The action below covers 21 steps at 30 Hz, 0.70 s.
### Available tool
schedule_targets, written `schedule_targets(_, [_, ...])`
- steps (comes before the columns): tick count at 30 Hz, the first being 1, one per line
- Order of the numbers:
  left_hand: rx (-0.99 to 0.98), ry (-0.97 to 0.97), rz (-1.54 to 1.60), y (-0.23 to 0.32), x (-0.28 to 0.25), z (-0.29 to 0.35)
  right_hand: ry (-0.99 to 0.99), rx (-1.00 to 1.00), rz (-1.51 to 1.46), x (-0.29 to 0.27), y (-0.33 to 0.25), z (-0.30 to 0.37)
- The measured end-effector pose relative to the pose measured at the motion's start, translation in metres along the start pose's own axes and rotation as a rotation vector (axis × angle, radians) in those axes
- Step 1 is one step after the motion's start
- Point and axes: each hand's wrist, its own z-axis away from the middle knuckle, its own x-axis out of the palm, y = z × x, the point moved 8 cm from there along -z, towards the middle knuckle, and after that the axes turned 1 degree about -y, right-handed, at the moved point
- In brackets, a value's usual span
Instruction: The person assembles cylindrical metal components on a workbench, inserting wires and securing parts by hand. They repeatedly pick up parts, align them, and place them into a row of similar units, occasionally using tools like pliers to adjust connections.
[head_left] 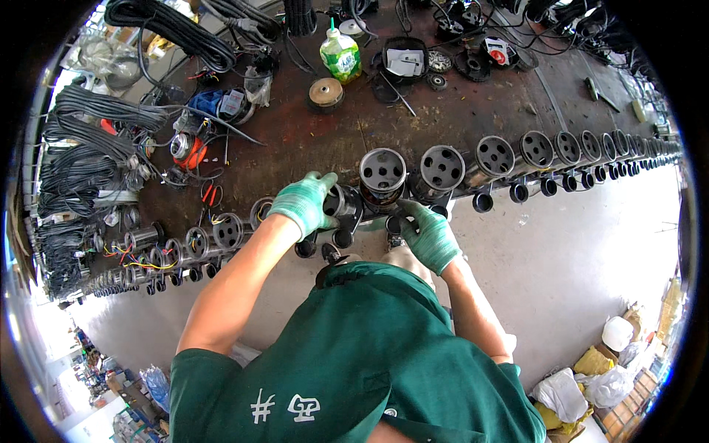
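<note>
Along the bench's near edge stands a row of dark metal pump housings, round cylinders with holed ends and short black outlet pipes. My left hand (299, 204), in a green glove, has its fingers and thumb around a small housing (341, 201) left of the middle. My right hand (428, 236), gloved the same, is closed at the black outlet (396, 224) below a larger upright housing (382, 171); its fingertips are partly hidden. Just right of that one stands another open-topped housing (442, 168).
The brown bench (281, 140) bears coiled black cables (173, 33), red-handled pliers (212, 193), a green-labelled bottle (340, 55), a round tan-topped part (326, 93), a black square tray (405, 59) and a hammer (602, 94). White bags (561, 395) lie on the floor at lower right.
</note>
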Motion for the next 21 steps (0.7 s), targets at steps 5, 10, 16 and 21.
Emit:
schedule_targets(5, [0.042, 0.299, -0.008, 0.024, -0.037, 0.006, -0.01, 0.026, -0.017, -0.017, 0.01, -0.006])
schedule_targets(10, [0.245, 0.201, -0.034, 0.1, -0.044, -0.033, -0.073, -0.04, -0.012, -0.017, 0.012, -0.006])
schedule_targets(16, [0.354, 0.258, 0.117, 0.097, -0.048, -0.053, -0.05, -0.047, -0.042, -0.025, 0.001, 0.003])
schedule_targets(21, [0.379, 0.431, 1.182, 0.019, -0.072, -0.028, 0.056, 0.004, 0.056, -0.024, 0.001, 0.005])
